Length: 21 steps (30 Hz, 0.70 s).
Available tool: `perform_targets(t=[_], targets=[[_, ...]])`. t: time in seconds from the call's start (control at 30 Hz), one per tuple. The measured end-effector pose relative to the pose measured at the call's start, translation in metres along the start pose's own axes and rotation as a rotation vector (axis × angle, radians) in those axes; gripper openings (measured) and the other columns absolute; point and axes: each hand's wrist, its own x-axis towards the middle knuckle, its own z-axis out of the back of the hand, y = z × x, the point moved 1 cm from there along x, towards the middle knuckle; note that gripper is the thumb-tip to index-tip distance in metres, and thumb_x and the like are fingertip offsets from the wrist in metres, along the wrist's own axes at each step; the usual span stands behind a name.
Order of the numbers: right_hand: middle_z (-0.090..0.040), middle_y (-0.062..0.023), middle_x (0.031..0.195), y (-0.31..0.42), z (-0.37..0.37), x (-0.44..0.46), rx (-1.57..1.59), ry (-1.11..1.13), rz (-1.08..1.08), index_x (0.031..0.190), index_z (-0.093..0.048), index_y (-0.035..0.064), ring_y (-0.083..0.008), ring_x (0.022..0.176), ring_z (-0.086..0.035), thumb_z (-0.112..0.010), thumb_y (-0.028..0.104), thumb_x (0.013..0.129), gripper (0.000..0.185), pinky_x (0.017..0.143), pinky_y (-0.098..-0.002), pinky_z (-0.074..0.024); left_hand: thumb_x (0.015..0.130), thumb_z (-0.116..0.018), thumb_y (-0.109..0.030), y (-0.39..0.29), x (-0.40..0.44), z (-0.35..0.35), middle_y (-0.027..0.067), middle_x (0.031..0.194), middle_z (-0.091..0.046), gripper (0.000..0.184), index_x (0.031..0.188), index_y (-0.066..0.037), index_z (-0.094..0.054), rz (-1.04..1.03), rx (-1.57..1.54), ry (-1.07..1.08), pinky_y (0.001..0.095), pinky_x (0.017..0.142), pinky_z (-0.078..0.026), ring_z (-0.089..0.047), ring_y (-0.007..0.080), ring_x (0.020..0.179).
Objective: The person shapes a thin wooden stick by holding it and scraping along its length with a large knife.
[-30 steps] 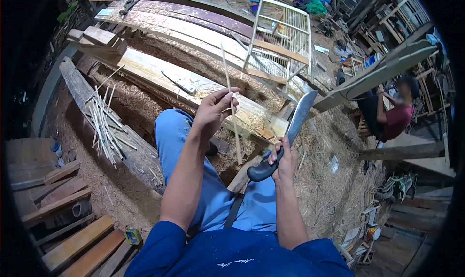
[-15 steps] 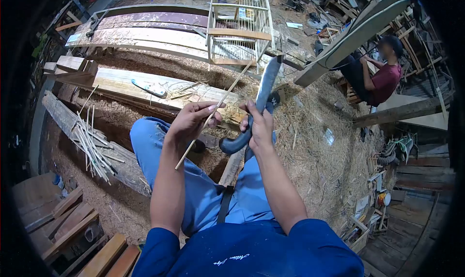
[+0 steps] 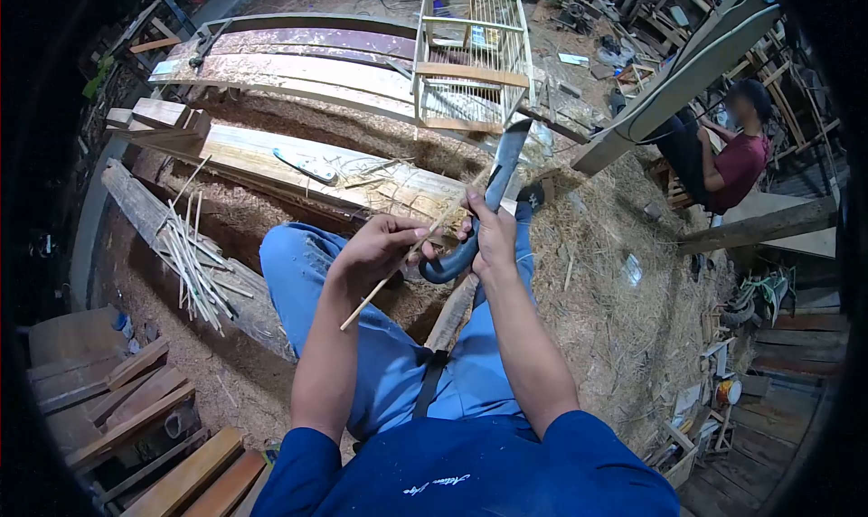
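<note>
My left hand [image 3: 384, 249] pinches a thin pale bamboo strip [image 3: 364, 305], which slants from above my lap up toward the blade. My right hand [image 3: 491, 235] is closed around a machete [image 3: 509, 155] near where blade and handle meet. Its broad blade points up and away, and the dark curved handle hooks back toward my left hand. The strip's upper part passes by my right fingers and the blade's edge; whether they touch, I cannot tell. Left of my knees, a pile of similar strips [image 3: 193, 273] rests on a weathered plank [image 3: 136, 194].
A wooden beam [image 3: 240, 144] carrying a blue-handled tool [image 3: 306, 166] and shavings lies before my knees. Beyond it are long boards [image 3: 298, 69] and a slatted wooden cage [image 3: 473, 70]. At right, a person [image 3: 737, 155] sits behind a leaning board [image 3: 678, 88]. Shavings cover the ground.
The strip and the machete have come closer together, with the strip's upper end now beside the blade and my right fingers. The whole view has shifted slightly right and down.
</note>
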Motion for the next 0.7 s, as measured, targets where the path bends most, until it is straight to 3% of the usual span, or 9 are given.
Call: perform_targets(t=[0.2, 0.37, 0.43, 0.47, 0.57, 0.6, 0.63, 0.7], targets=[[-0.059, -0.0029, 0.072, -0.014, 0.015, -0.01, -0.049, -0.087, -0.032, 0.093, -0.062, 0.0032, -0.0134, 0.05, -0.054, -0.077, 0.014, 0.087, 0.02, 0.044, -0.0289, -0.0467, 0.099, -0.059, -0.011, 0.008, -0.022, -0.003, 0.009, 0.085, -0.071, 0.028, 0.119, 0.009, -0.066, 0.07, 0.113, 0.066, 0.0226, 0.064, -0.048, -0.063, 0.0113, 0.07], [-0.061, -0.004, 0.074, -0.035, 0.03, -0.006, 0.087, -0.106, -0.093, 0.09, -0.058, 0.0067, -0.0155, 0.052, -0.056, -0.078, 0.009, 0.084, 0.021, 0.047, -0.0303, -0.0499, 0.101, -0.059, -0.014, 0.009, -0.034, -0.009, 0.0083, 0.084, -0.071, 0.03, 0.123, 0.005, -0.066, 0.113, 0.146, 0.026, 0.022, 0.061, -0.05, -0.064, 0.0109, 0.07], [-0.064, -0.0057, 0.078, -0.039, 0.031, -0.002, 0.104, -0.158, -0.053, 0.091, -0.056, 0.0077, -0.0166, 0.053, -0.058, -0.078, 0.008, 0.085, 0.023, 0.049, -0.0307, -0.0514, 0.102, -0.056, -0.016, 0.006, -0.048, -0.017, 0.0127, 0.092, -0.072, 0.037, 0.132, 0.006, -0.057, -0.025, -0.065, -0.097, 0.0225, 0.064, -0.053, -0.067, 0.0131, 0.074], [-0.067, -0.0091, 0.087, -0.039, 0.032, -0.003, 0.1, -0.153, -0.037, 0.088, -0.057, 0.0083, -0.0159, 0.062, -0.061, -0.073, 0.008, 0.089, 0.016, 0.053, -0.0293, -0.0505, 0.104, -0.053, -0.02, 0.014, -0.054, 0.0, 0.0177, 0.101, -0.071, 0.042, 0.138, 0.005, -0.051, -0.052, -0.078, -0.037, 0.0282, 0.07, -0.057, -0.069, 0.019, 0.079], [-0.068, -0.0103, 0.088, -0.036, 0.03, -0.002, 0.204, -0.143, -0.012, 0.087, -0.056, 0.0085, -0.0168, 0.062, -0.061, -0.071, 0.006, 0.09, 0.016, 0.055, -0.0302, -0.0515, 0.106, -0.047, -0.018, 0.019, -0.088, 0.0, 0.0233, 0.111, -0.068, 0.041, 0.14, 0.006, -0.049, -0.164, -0.259, -0.119, 0.0353, 0.076, -0.058, -0.069, 0.0252, 0.087], [-0.068, -0.0114, 0.09, -0.039, 0.032, 0.0, 0.242, -0.134, -0.023, 0.09, -0.056, 0.0077, -0.0174, 0.064, -0.061, -0.071, 0.007, 0.091, 0.015, 0.057, -0.0304, -0.0519, 0.104, -0.051, -0.015, 0.024, -0.097, 0.002, 0.0251, 0.119, -0.065, 0.041, 0.14, 0.005, -0.049, -0.291, -0.299, -0.051, 0.0399, 0.083, -0.058, -0.069, 0.0295, 0.094], [-0.068, -0.0114, 0.09, -0.042, 0.034, 0.002, 0.249, -0.134, -0.029, 0.09, -0.056, 0.0077, -0.0174, 0.064, -0.061, -0.071, 0.007, 0.091, 0.015, 0.057, -0.0304, -0.0519, 0.104, -0.051, -0.015, 0.029, -0.107, -0.002, 0.0251, 0.119, -0.065, 0.041, 0.14, 0.005, -0.049, -0.286, -0.293, -0.056, 0.0399, 0.083, -0.058, -0.069, 0.0295, 0.094], [-0.068, -0.0114, 0.09, -0.043, 0.034, 0.005, 0.263, -0.137, -0.055, 0.092, -0.057, 0.007, -0.0177, 0.064, -0.061, -0.071, 0.009, 0.091, 0.014, 0.057, -0.0303, -0.0518, 0.101, -0.056, -0.008, 0.032, -0.127, -0.013, 0.0236, 0.126, -0.063, 0.043, 0.141, 0.005, -0.048, -0.467, -0.103, -0.226, 0.0432, 0.089, -0.058, -0.068, 0.0307, 0.104]])
